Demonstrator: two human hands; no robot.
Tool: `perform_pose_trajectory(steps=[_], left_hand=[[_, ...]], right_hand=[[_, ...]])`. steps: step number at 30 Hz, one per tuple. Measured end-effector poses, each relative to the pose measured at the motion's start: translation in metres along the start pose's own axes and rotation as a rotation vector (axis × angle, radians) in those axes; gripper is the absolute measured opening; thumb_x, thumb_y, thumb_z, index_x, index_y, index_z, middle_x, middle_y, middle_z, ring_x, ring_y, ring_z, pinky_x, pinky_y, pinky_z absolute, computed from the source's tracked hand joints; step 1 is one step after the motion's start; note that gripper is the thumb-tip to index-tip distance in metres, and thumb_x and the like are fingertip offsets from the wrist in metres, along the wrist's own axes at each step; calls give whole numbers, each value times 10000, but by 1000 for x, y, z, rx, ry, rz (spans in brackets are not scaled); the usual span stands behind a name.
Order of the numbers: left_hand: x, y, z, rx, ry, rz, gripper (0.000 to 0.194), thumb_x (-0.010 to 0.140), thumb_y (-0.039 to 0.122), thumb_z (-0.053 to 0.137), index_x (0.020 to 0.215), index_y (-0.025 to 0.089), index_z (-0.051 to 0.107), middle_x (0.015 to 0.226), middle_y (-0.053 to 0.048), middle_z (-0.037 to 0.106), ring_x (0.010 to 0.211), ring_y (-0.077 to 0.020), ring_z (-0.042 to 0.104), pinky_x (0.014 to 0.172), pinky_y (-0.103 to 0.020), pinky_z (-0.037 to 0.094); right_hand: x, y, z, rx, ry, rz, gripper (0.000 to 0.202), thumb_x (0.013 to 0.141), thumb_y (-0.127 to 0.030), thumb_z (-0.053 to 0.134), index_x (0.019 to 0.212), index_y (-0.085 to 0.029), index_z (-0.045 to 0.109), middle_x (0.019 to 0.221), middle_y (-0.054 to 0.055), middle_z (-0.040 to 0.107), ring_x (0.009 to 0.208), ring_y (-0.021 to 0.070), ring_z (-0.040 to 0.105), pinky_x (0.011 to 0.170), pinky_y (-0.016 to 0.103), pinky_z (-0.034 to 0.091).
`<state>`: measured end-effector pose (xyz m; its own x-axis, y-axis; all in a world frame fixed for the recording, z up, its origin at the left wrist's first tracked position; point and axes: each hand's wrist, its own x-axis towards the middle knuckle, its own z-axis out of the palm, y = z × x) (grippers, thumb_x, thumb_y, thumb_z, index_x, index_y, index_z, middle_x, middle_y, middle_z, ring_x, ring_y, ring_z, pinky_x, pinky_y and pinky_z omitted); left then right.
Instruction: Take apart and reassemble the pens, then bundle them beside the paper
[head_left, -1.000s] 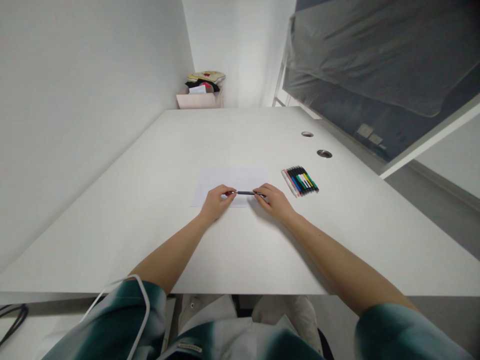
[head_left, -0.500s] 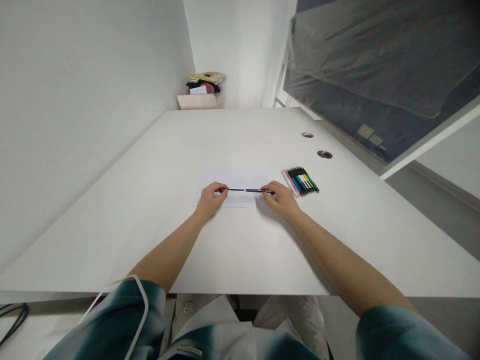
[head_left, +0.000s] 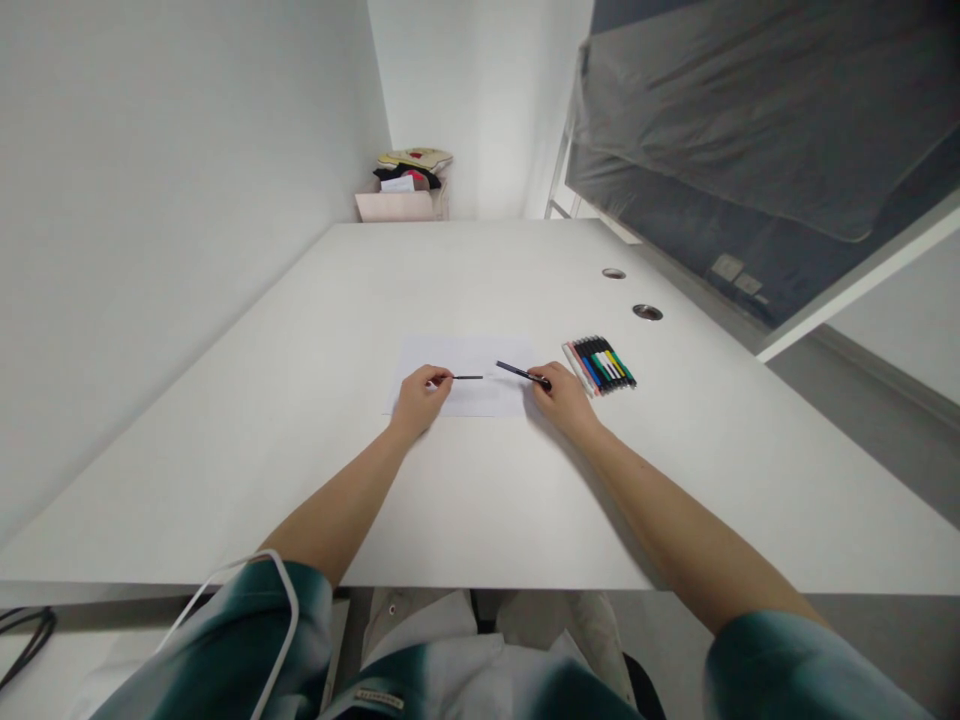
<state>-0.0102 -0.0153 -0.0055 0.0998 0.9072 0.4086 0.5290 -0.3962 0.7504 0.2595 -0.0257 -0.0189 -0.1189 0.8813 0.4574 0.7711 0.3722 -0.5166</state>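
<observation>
My left hand (head_left: 418, 401) pinches one end of a thin dark pen refill (head_left: 469, 377), which points right, roughly level, over a sheet of white paper (head_left: 457, 352). Facing it, my right hand (head_left: 565, 398) grips a dark pen barrel (head_left: 514, 370) near its right end. The barrel's left end tilts up and away, with a gap between it and the refill. Just right of that hand, a row of several pens and markers (head_left: 600, 365) lies side by side, in white, pink, blue, green, yellow and black.
The paper lies on a long white table (head_left: 247, 440). Two round metal-rimmed holes, one near (head_left: 647, 313) and one farther (head_left: 613, 273), sit by its right edge. A box of cloth items (head_left: 397, 207) stands beyond the far end. A white cable (head_left: 289, 600) crosses my left sleeve.
The pen barrel has come away from the refill, and its left end has swung up and away. My right hand has shifted slightly right and turned; my left hand has barely moved.
</observation>
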Motion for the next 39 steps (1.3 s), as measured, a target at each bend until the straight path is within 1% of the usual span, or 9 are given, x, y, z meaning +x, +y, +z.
perform_pose_trajectory(steps=[7,11,14,17,21,26,31,35,39], left_hand=[[-2,3,3,49,-68,51,135,817,223,563,838,185,691,838,-30,702,789,-160,625,803,-319,508],[-1,3,3,60,-86,34,124,811,219,572,829,189,691,834,-28,703,789,-165,628,802,-322,512],[-1,3,3,63,-94,30,118,811,212,575,828,192,690,840,-28,704,791,-166,630,803,-322,513],[-2,5,3,57,-89,60,119,821,210,571,834,190,687,834,-27,697,796,-165,627,807,-322,511],[-6,11,6,31,-100,140,113,829,205,572,840,185,683,826,-31,685,791,-159,621,787,-309,506],[-10,14,9,20,-134,194,110,841,203,574,851,181,682,822,-32,680,785,-154,624,774,-298,505],[-8,10,8,61,-121,118,109,823,183,577,850,171,682,841,-38,693,793,-159,635,772,-300,515],[-6,8,7,88,-121,46,120,802,178,592,875,168,687,873,-40,705,805,-160,651,818,-311,526],[-7,9,7,71,-145,64,182,804,159,575,940,171,696,924,-51,716,836,-162,661,818,-310,537]], right_hand=[[0,-1,7,-98,-95,-67,207,809,-179,543,916,-185,720,866,97,690,860,250,595,796,370,460],[0,1,9,-133,-82,-72,188,794,-184,567,881,-195,733,867,90,688,844,242,582,793,368,457],[-1,-1,7,-110,-61,-76,208,784,-199,581,933,-191,726,900,99,679,868,258,577,809,395,461],[-2,-9,4,-34,-56,-130,247,814,-256,586,1018,-179,702,953,112,669,921,271,573,844,419,457],[-2,-25,1,53,-105,-255,254,864,-310,566,1056,-194,686,970,111,664,927,261,567,852,426,454],[-2,-37,4,39,-198,-319,216,901,-270,526,980,-191,711,849,101,662,851,242,554,798,395,447],[-2,-33,1,-87,-170,-229,203,867,-240,561,923,-168,743,874,112,656,864,250,537,801,390,432],[-2,-31,-2,-216,-203,-140,239,869,-237,547,941,-162,762,891,120,649,880,264,514,792,397,419],[-3,-32,-1,-262,-237,-103,255,876,-225,527,934,-172,770,888,121,643,879,264,502,786,397,404]])
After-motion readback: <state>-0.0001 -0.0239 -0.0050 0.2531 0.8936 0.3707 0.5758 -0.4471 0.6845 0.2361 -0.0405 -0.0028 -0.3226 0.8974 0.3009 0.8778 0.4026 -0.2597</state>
